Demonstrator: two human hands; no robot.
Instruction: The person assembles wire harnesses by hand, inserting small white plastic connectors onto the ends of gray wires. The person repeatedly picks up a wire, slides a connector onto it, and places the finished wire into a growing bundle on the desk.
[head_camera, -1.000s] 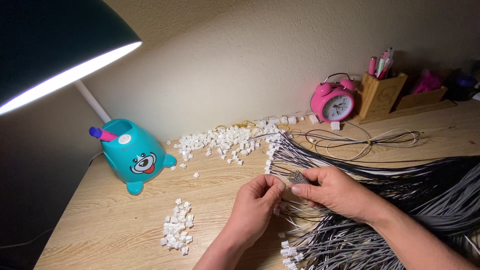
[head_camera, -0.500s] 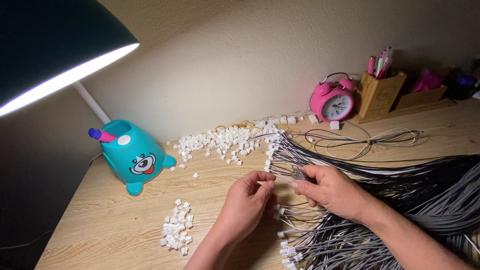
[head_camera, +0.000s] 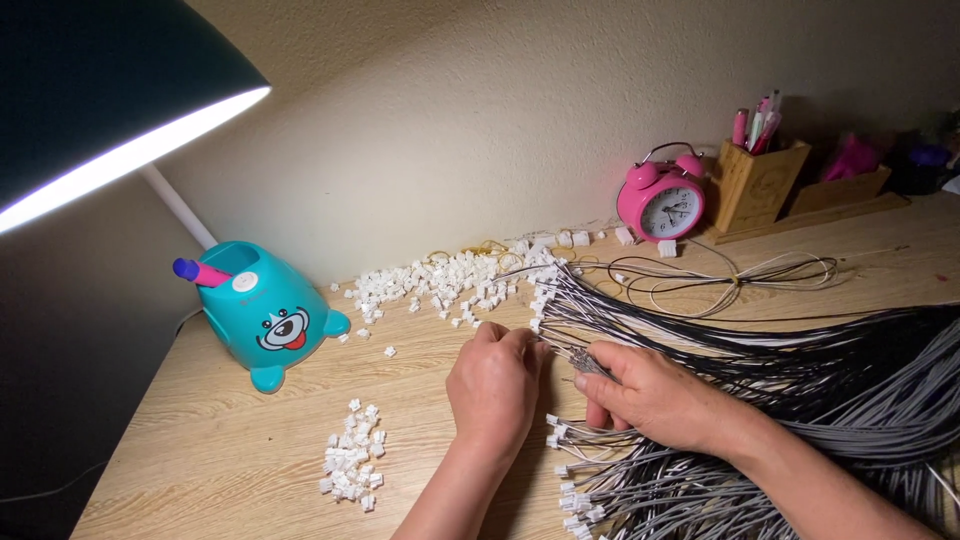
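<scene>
My left hand (head_camera: 495, 385) and my right hand (head_camera: 655, 395) meet over a wooden desk (head_camera: 200, 450) at the ends of a thick fan of black and grey wires (head_camera: 800, 360). My right hand pinches a few wire ends between thumb and fingers. My left hand's fingertips close on something small at those ends; it is too small to name. Many wires end in small white plastic connectors (head_camera: 575, 495). A small heap of loose white connectors (head_camera: 350, 465) lies left of my left hand, and a larger scatter (head_camera: 450, 280) lies along the wall.
A teal pencil holder with a cartoon face (head_camera: 262, 315) stands at left under a dark lamp shade (head_camera: 90, 110). A pink alarm clock (head_camera: 662, 198), a wooden pen holder (head_camera: 762, 180) and a coiled thin cable (head_camera: 740, 272) sit at the back right.
My left hand has moved slightly up and right, closer to the wire ends in my right hand. The right hand stays put.
</scene>
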